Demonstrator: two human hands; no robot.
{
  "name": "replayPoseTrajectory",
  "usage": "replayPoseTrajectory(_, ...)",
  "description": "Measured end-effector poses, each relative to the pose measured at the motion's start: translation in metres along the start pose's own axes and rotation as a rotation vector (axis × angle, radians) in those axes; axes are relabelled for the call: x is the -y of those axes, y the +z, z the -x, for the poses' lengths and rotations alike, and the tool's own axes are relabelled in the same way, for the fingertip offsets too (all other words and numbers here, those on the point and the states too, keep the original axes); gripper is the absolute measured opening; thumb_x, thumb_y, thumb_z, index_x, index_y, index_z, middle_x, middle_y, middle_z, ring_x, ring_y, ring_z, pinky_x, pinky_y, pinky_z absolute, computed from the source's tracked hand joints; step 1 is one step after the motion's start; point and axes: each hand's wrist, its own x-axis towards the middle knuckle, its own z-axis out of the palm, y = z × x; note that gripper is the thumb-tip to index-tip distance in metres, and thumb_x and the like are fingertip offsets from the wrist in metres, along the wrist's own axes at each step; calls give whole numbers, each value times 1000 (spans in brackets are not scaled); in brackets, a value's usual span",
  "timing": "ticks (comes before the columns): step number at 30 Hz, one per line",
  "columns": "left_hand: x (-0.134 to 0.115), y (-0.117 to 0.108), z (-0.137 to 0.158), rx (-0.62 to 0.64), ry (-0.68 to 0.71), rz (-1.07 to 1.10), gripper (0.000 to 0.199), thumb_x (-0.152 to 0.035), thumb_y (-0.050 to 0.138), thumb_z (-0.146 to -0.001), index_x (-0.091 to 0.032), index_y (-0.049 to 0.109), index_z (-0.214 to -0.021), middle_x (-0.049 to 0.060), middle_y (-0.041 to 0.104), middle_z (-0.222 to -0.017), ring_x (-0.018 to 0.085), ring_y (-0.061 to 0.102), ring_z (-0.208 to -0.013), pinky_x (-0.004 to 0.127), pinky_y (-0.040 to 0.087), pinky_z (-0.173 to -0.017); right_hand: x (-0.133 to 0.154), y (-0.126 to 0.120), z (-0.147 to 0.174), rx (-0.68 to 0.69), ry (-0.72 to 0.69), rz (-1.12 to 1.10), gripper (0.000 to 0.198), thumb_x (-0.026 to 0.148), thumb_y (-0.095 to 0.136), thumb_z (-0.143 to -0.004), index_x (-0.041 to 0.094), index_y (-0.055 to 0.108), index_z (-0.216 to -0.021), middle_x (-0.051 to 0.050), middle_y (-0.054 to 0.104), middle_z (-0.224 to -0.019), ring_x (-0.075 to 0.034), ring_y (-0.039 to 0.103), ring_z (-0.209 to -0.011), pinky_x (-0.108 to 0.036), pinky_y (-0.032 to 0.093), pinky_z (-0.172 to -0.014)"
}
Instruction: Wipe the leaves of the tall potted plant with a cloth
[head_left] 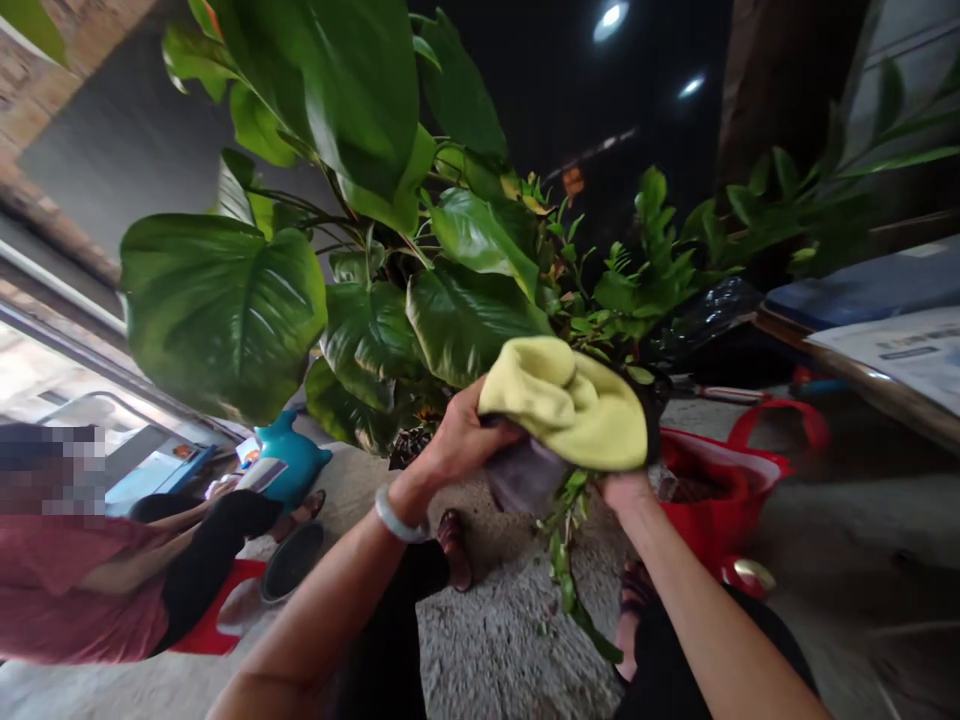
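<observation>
In front of the plants I hold up a soft yellow cloth item (566, 405), folded over on itself, with a dark greyish-purple part (525, 475) hanging beneath it. My left hand (469, 435) is closed on its left edge, thumb on top, a pale bangle around the wrist. On the lower right edge is my right hand (626, 490), its fingers hidden behind the cloth. I cannot make out whether the item is a hat or something else. Just below, a leafy green stem (566, 570) trails down between my feet.
Large-leaved plants (225, 310) crowd the space ahead. A red bag (720, 490) stands to the right, beneath a table (885, 360) with papers. At left, a seated person (82, 570) is near a dark basin (292, 562) and a turquoise object (289, 465).
</observation>
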Motion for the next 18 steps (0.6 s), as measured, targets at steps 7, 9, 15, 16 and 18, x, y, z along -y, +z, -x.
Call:
replayPoseTrajectory(7,51,19,40,581,-144,-331,33,-32,79,-74,-17,71,-102,5,74,-96,23,67,-87,31,53,-80,3,9,7,18,69,14,18,41,72,-76,26,72,-87,-3,78,-74,-31,78,-93,-49,65,-85)
replayPoseTrajectory(9,42,4,63,749,-179,-251,33,-36,79,-75,-16,71,-100,4,74,-94,23,67,-86,30,53,-79,5,9,9,37,80,26,23,43,70,-77,26,73,-91,-4,80,-81,-32,77,-97,-52,64,-85)
replayPoseTrajectory(15,10,-16,48,65,-200,4,44,-33,80,-72,-17,71,-113,4,75,-102,22,67,-91,30,55,-82,6,17,11,1,18,17,23,42,65,-82,27,74,-97,-3,81,-89,-29,76,-103,-49,62,-92)
replayPoseTrajectory(16,15,-10,40,-58,-176,5,47,-35,80,-72,-16,70,-114,5,75,-104,22,67,-92,31,55,-83,5,19,12,-16,-1,7,20,40,66,-82,27,74,-96,-2,81,-88,-28,76,-102,-47,62,-93)
replayPoseTrajectory(18,32,5,34,-131,-165,-41,48,-36,77,-74,-14,68,-116,7,74,-108,23,67,-95,33,55,-84,4,25,14,-56,-11,-14,18,38,67,-81,27,73,-93,-2,81,-85,-28,77,-101,-46,62,-94)
